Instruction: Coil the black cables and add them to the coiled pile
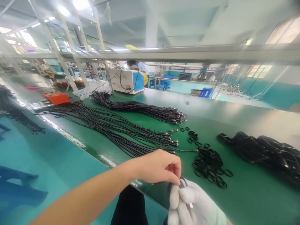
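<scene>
Green bench, cables lengthwise, connectors rightward.

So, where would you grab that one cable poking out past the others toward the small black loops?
Probably just behind its plug, from above: that stretch of cable lies apart from its neighbours, while black loops crowd the tip.

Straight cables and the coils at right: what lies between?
Black rings, some heaped, some scattered, lie between the straight cables and the coils in the head view.
</scene>
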Available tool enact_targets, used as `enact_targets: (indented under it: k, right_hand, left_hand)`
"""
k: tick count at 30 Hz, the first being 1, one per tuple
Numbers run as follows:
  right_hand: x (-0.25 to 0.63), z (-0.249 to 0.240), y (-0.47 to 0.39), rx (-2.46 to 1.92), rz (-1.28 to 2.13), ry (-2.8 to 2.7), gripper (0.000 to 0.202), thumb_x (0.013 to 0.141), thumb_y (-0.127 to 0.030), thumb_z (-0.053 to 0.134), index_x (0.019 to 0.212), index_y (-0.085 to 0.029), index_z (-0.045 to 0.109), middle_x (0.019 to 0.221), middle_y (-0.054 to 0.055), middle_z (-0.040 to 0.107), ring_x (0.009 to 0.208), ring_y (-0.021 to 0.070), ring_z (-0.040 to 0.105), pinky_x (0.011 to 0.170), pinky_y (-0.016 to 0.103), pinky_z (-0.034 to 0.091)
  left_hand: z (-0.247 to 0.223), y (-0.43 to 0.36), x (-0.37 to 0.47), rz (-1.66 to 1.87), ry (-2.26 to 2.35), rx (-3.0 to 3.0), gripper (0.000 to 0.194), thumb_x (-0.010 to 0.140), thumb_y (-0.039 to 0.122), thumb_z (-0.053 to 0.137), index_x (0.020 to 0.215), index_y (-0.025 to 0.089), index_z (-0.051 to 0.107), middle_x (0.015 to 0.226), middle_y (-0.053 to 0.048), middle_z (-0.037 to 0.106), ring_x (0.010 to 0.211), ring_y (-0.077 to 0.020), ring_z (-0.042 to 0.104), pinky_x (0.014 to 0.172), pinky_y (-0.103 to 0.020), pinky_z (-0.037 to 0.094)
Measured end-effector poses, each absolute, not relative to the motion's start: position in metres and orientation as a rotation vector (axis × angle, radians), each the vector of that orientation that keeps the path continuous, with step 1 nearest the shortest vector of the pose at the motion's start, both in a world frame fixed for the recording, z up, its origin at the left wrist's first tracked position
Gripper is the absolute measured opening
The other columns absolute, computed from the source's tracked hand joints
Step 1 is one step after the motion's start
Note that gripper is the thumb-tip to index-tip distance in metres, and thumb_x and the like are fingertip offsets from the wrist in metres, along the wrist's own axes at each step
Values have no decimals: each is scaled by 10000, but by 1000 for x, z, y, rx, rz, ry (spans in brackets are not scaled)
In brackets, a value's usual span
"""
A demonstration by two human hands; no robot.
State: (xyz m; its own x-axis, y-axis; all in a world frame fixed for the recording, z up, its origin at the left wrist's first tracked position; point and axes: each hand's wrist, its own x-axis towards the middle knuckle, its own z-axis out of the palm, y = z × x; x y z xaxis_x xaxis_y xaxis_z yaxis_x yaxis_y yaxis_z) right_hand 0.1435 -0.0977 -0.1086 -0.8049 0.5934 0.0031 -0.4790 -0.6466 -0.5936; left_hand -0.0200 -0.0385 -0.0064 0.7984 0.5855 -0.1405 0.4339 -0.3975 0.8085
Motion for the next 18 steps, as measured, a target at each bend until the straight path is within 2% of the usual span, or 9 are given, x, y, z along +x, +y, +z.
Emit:
enact_targets:
  k: [7, 12, 15, 18]
  right_hand:
    - [144, -105, -93, -295, 2367, -786, 305, 750, -323, 575, 843, -38, 633, 764, 170, 704, 652, 214, 691, 545, 251, 517]
    - [138, -103, -88, -361, 2307, -845, 331, 696, -337, 617, 791, -25, 670, 586, 119, 659, 612, 213, 668, 567, 277, 502]
    - [140, -99, -84, -376, 2243, -1047, 336, 700, -318, 605, 795, -7, 691, 605, 105, 652, 573, 168, 621, 530, 236, 464]
    - [146, -84, -81, -479, 2160, -1377, 335, 713, -357, 650, 751, -27, 697, 611, 64, 627, 577, 125, 569, 547, 207, 430]
  left_hand:
    - [-29, -66, -22, 586, 990, 1909, 71, 806, 245, 577, 766, 186, 568, 684, 53, 534, 618, -85, 471, 541, -177, 360]
    - [-34, -81, -25, 757, 1055, 1923, 126, 860, 145, 439, 871, 212, 546, 851, 29, 562, 774, -101, 512, 699, -199, 404]
    - [-38, -84, -27, 703, 1023, 1832, 137, 825, 135, 468, 923, 216, 519, 841, 30, 551, 720, -100, 500, 654, -202, 421]
    - [-42, -86, -25, 696, 1006, 1761, 140, 777, 128, 515, 889, 210, 504, 759, 47, 524, 625, -88, 456, 568, -192, 403]
